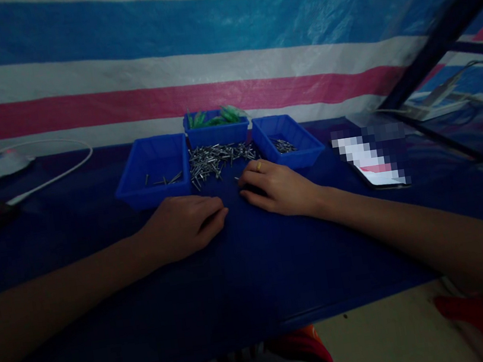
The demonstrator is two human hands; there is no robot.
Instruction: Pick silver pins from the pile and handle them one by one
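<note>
My left hand (182, 225) rests low over the blue table, in front of the left blue bin. Its fingers are curled together towards the thumb, and whatever may be in them is hidden. My right hand (276, 188), with a ring on one finger, is bent down at the near edge of a loose pile of silver screws (216, 159). A small metal tip, seemingly a screw (237, 178), shows at its fingertips. The left blue bin (155, 190) has a few screws inside; the right blue bin (298, 156) holds a small heap.
Behind the pile, a third blue bin (217, 134) contains green pieces, partly in clear plastic. A phone (374, 162) lies at the right. A white cable (64, 170) loops at the left. A striped tarp (202, 30) hangs behind the blue table (247, 282).
</note>
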